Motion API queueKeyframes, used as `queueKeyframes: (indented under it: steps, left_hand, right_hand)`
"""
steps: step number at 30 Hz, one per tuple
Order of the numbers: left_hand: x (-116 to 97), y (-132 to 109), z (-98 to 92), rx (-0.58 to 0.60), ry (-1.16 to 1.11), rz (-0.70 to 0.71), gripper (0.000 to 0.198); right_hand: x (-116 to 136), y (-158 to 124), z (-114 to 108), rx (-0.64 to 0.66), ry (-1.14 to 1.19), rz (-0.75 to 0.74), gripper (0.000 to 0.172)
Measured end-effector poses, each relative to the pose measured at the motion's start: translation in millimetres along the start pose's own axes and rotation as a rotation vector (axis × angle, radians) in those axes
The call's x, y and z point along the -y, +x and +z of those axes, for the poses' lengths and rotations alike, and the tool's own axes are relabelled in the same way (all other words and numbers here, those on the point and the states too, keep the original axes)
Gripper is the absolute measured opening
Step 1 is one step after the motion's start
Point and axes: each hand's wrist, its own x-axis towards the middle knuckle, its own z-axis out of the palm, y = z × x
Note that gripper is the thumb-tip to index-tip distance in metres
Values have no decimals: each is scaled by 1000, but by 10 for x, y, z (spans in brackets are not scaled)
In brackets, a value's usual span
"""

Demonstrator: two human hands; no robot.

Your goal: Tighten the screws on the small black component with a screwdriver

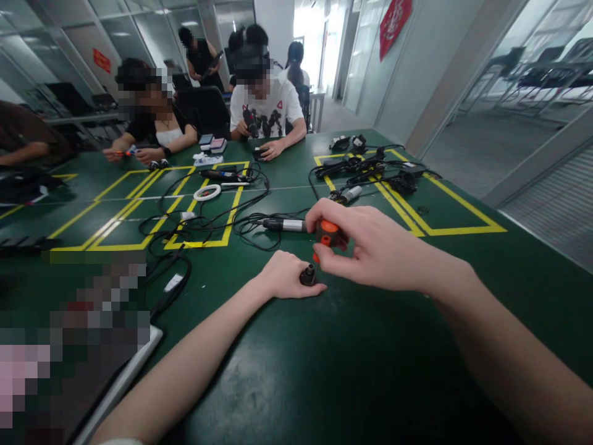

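Observation:
In the head view my right hand [370, 247] is closed around the orange-and-black handle of a screwdriver [328, 231]. Its thin shaft points down at a small black cylindrical part [307, 276]; whether the tip touches it I cannot tell. My left hand [283, 275] grips that part low against the green table [296, 371], its thumb lying along the near side. Just behind my hands lies a silver-and-black cylindrical tool [285, 225] with a cable.
Black cables [199, 216] tangle at left centre; more cabled devices [365, 167] lie at back right. A white ring [207, 193] sits among yellow tape outlines. A pale-edged device [139, 355], partly blurred, is at lower left. Across the table a person [269, 105] holds a dark power tool.

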Motion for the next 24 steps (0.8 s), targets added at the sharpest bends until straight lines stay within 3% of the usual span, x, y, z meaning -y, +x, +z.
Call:
queueKeyframes:
  steps: [2, 5, 9, 12, 16, 20, 24]
  left_hand:
    - [-4, -1, 4, 36, 50, 2, 61]
    - [2, -7, -4, 25, 59, -1, 61]
    - [27, -20, -22, -21, 17, 19, 55]
    - [41, -29, -31, -10, 21, 30, 55]
    - [46, -41, -30, -10, 17, 38, 57]
    - [54, -51, -13, -19, -14, 31, 51]
    - [63, -56, -12, -7, -17, 26, 48]
  right_hand:
    - [-34, -21, -36, 19, -8, 13, 18]
    - [-80, -47, -79, 34, -29, -4, 10]
    - [-80, -65, -94, 42, -53, -7, 23]
    - [-59, -69, -89, 33, -13, -2, 11]
    - [-81, -53, -62, -6, 7, -5, 19]
    - [-149, -2, 12, -47, 165, -68, 21]
    - [-220, 51, 133, -73, 348, -22, 24]
